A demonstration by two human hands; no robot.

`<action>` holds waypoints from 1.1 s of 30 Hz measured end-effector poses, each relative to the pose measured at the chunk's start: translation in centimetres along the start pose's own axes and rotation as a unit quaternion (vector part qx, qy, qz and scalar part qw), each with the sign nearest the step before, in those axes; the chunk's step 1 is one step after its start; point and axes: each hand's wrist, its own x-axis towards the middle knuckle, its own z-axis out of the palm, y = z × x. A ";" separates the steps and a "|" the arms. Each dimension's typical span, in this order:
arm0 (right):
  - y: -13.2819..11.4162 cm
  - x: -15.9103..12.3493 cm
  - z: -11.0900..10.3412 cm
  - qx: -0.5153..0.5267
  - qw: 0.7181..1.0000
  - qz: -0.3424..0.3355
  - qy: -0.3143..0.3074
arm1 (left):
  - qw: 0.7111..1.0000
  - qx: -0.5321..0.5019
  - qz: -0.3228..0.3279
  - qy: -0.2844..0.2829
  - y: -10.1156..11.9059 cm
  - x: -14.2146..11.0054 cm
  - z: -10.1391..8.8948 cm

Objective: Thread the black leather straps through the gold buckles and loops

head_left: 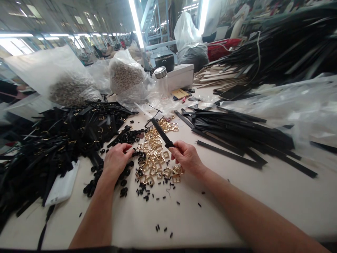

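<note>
My right hand point(185, 156) pinches the near end of a black strap point(160, 133), which slants up and away to the left over a heap of gold buckles point(155, 160). A black loop seems to sit round the strap by my fingertips. My left hand point(118, 158) is at the edge of a pile of small black loops point(127, 135), left of the buckles. Its thumb and fingers are curled close together; whatever is between them is hidden. Small black pieces point(143, 189) lie scattered in front of the buckles.
Finished-looking black straps with buckles point(86, 130) are heaped at left, beside a white power bank point(63, 186) with a cable. Loose black strips point(237, 133) and clear plastic point(297, 109) lie at right. Behind stand a glass bottle point(162, 86), filled bags point(126, 75) and a white box point(181, 77).
</note>
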 end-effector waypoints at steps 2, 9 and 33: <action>0.0 -0.1 0.1 -0.014 1.000 -0.006 -0.006 | 0.998 0.047 -0.006 -0.029 0.2 0.2 0.4; 0.3 -0.4 0.4 -0.066 0.997 -0.044 -0.014 | 0.986 0.123 -0.051 -0.105 1.3 0.4 0.3; 0.1 -0.5 0.6 -0.093 0.994 -0.058 -0.020 | 0.993 0.115 -0.014 0.002 -0.8 1.0 2.7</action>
